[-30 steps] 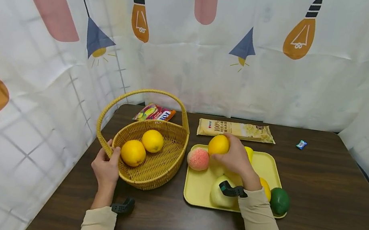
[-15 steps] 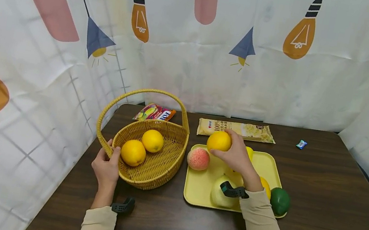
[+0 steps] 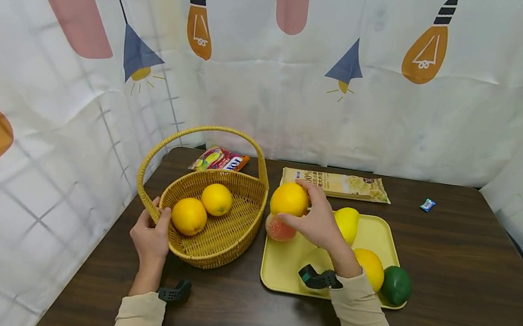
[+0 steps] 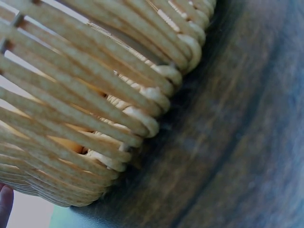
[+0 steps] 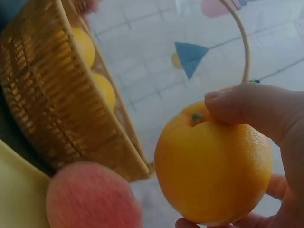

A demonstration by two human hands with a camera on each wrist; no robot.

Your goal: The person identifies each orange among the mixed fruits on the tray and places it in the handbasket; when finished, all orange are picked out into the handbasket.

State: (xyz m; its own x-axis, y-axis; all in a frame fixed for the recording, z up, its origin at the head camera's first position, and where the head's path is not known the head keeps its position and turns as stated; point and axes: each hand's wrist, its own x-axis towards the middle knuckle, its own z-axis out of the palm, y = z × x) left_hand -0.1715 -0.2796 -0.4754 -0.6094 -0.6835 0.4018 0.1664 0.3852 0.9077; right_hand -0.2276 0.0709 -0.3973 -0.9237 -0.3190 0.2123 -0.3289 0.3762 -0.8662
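My right hand [image 3: 316, 221] holds an orange [image 5: 211, 166] between thumb and fingers, raised over the left edge of the yellow tray [image 3: 280, 281]. Just below the orange, a pink peach [image 3: 281, 231] lies at the tray's left side, partly covered in the head view. My left hand [image 3: 152, 234] grips the left rim of a wicker basket [image 3: 225, 258] beside the foot of its tall handle. Two oranges [image 3: 189, 216] sit inside that basket. In the left wrist view, the basket's woven side [image 4: 85, 85] fills the upper left, with one fingertip at the edge.
A yellow lemon [image 3: 347, 223], another yellow-orange fruit [image 3: 369, 269] and a dark green fruit [image 3: 396, 286] lie along the tray's right part. Behind stand a noodle packet [image 3: 356, 187], a pink snack bag [image 3: 220, 161] and a small blue wrapper [image 3: 427, 204]. A printed curtain [image 3: 283, 97] borders the table.
My right hand has carried the orange left, from over the tray's middle toward the basket, uncovering the lemon. The pale green fruit near the right wrist no longer shows. My left hand stays put.
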